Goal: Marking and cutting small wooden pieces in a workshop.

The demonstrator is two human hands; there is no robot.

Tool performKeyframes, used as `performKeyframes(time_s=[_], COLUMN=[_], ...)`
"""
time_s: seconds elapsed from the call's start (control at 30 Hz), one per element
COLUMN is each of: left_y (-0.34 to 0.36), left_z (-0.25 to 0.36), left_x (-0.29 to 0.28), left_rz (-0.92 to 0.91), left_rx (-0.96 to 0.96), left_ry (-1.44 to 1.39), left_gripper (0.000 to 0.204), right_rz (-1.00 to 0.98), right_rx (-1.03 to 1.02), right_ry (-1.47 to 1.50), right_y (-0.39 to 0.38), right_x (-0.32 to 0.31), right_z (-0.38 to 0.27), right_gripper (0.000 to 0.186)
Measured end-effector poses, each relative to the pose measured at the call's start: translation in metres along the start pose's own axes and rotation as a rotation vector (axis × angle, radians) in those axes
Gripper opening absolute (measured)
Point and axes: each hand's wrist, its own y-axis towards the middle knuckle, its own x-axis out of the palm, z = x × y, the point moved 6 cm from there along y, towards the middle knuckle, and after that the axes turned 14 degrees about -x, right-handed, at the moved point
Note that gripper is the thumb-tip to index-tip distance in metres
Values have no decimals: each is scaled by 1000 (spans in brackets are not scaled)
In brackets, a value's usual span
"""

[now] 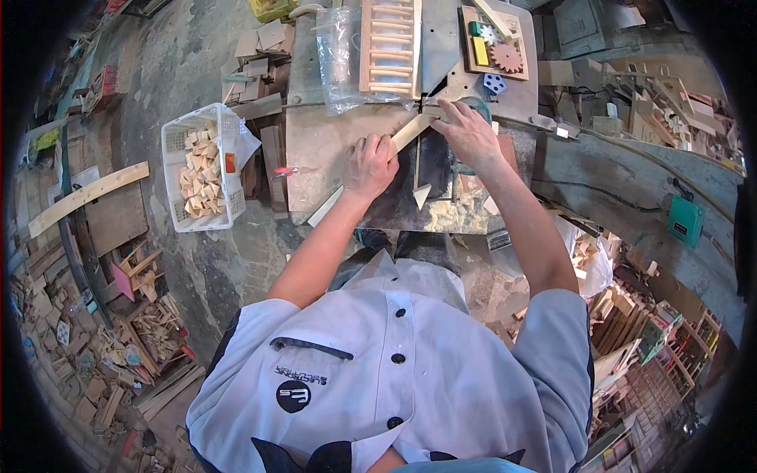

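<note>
A pale wooden strip [411,132] lies slantwise over the work table [315,130], its far end up and to the right. My left hand [371,165] is closed round its near end. My right hand [471,135] grips the far end with thumb and fingers, beside a dark slot in the tabletop; the strip's tip there is partly hidden by the fingers. A small triangular wood piece [422,195] rests nearer me, between my forearms, close to yellowish sawdust [445,214]. Left of my left hand lies a small red-handled tool [285,171].
A white plastic crate [171,169] of wedge-shaped wood blocks [203,177] stands left of the table. At the back are a slatted wooden frame [392,49], clear plastic wrap [335,59], a board with toy gears [522,71] and a blue block [494,83]. Scrap wood heaps lie around.
</note>
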Motion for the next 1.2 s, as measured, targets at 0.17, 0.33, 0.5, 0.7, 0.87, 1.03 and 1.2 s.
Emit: performKeyframes(time_s=[0.17, 0.33, 0.5, 0.7, 0.87, 1.03, 1.2], left_y=[3, 16, 32, 50, 63, 76, 91], left_z=[2, 2, 1, 3, 5, 4, 5], left_x=[2, 5, 6, 5, 6, 8, 10], left_rz=[8, 38, 42, 49, 26, 54, 84], left_rx=[21, 29, 33, 42, 21, 24, 30], left_ry=[58, 83, 88, 105, 80, 74, 102], left_gripper=[47, 40, 41, 39, 40, 39, 32], right_rz=[7, -12, -48, 5, 5, -19, -39], right_rx=[14, 39, 73, 51, 59, 77, 109], right_ry=[-1, 14, 52, -2, -9, -22, 5], right_y=[2, 12, 22, 31, 38, 47, 56], right_x=[-1, -2, -8, -10, -8, -10, -8], right_z=[1, 13, 24, 37, 49, 59, 74], right_gripper=[38, 42, 45, 40, 40, 44, 45])
